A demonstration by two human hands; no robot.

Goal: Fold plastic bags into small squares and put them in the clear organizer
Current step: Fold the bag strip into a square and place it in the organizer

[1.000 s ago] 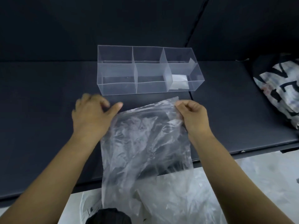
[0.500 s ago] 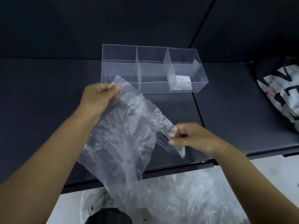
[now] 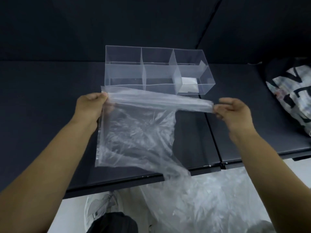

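A clear plastic bag [image 3: 134, 135] hangs stretched above the dark table [image 3: 42, 115]. My left hand [image 3: 91, 107] pinches its top left corner and my right hand [image 3: 233, 112] pinches its top right corner, pulling the upper edge taut between them. The bag's lower part drapes over the table's front edge. Behind the bag stands the clear organizer [image 3: 151, 71] with three compartments. A small folded white square [image 3: 187, 84] lies in its right compartment; the other two look empty.
A pile of loose clear plastic bags [image 3: 210, 199] lies below the table's front edge. A black-and-white printed bag [image 3: 292, 91] sits at the table's right end. A seam [image 3: 213, 132] splits the table top. A shoe [image 3: 99, 207] shows on the floor.
My hands lifted the bag off the table and re-gripped it. The right hand moved out to the right, and the top edge is now pulled tight between both hands.
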